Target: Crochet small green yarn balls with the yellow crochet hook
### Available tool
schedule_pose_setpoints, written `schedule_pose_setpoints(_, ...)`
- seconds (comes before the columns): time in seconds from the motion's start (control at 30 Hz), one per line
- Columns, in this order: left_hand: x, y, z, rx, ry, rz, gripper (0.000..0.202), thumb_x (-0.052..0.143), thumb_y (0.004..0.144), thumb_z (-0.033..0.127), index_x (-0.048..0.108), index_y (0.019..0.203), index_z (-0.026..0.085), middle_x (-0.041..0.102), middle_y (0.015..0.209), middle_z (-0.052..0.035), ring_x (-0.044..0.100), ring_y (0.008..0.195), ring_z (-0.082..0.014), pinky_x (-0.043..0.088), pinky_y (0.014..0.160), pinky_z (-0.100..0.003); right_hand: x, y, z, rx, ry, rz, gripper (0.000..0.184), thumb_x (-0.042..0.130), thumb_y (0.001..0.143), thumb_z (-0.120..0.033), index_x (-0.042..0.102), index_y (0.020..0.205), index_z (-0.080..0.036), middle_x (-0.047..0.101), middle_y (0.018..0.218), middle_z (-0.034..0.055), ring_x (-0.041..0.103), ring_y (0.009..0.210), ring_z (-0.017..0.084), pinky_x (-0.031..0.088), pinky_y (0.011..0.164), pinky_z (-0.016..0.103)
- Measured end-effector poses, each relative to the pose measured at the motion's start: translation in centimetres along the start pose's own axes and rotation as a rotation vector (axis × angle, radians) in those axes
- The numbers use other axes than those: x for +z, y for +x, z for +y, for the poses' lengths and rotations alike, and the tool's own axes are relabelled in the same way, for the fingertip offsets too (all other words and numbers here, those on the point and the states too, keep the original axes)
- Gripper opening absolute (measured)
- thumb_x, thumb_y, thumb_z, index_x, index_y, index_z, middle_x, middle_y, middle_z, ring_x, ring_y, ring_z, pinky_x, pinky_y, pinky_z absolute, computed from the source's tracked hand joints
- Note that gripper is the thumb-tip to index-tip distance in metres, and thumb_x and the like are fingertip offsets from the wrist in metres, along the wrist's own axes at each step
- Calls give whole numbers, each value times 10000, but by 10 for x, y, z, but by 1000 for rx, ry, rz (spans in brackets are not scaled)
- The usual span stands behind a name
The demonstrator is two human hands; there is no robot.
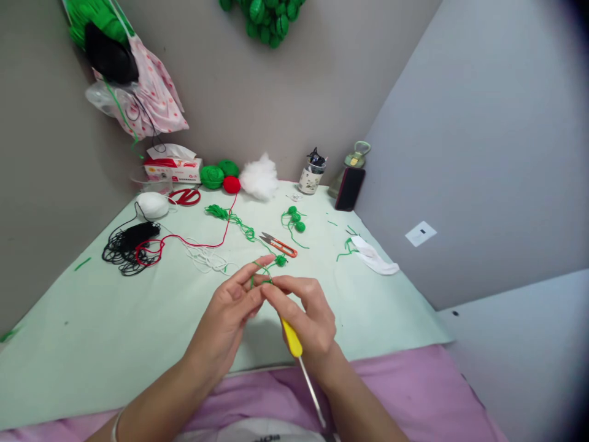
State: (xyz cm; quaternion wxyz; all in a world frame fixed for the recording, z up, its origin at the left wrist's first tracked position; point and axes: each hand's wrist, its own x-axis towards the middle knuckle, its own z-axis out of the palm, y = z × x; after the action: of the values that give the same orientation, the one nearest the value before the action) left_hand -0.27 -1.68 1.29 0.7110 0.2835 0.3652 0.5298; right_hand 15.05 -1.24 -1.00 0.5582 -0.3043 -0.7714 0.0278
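My left hand [232, 307] pinches a loop of green yarn [261, 271] between thumb and fingers, with the yarn wound over the index finger. My right hand [306, 313] is closed around a crochet hook with a yellow handle [291, 339]; its metal end sticks out toward my body. Both hands meet above the pale green table [115, 319]. The green strand runs from my fingers up to a small green crocheted ball [280, 260] and on toward a green yarn bundle [218, 212].
Orange thread snips [280, 244] lie just beyond my hands. Farther back are small green balls [295, 218], black yarn [129, 245], red yarn, white string, red scissors [184, 196], green and red yarn balls, white stuffing [260, 177], a tissue box, a cup and a phone [350, 188].
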Motion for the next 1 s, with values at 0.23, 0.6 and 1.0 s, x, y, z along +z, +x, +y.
schedule_pose_setpoints(0.23,-5,5,6,-57,-90,-33,345,874,763,259,826,1104,227,605,752,28,493,665,-98,475,958,-327,-6,13,4,512,564,155,193,589,1015,-221,774,982,-266,726,875,30,628,685,149,539,625,305)
schedule_pose_setpoints(0.6,-5,-3,-2,90,207,-54,307,775,872,320,791,1179,317,637,936,-8,507,893,-172,399,807,-274,-4,8,8,723,805,129,173,640,1004,-329,781,941,-250,744,887,21,646,717,130,530,660,277)
schedule_pose_setpoints(1.0,-9,-4,-8,354,487,38,270,762,897,254,793,1144,357,612,871,18,506,813,-153,420,823,-267,-12,3,-3,157,206,-51,268,473,1026,-94,664,1176,-207,743,988,81,696,864,178,584,741,322)
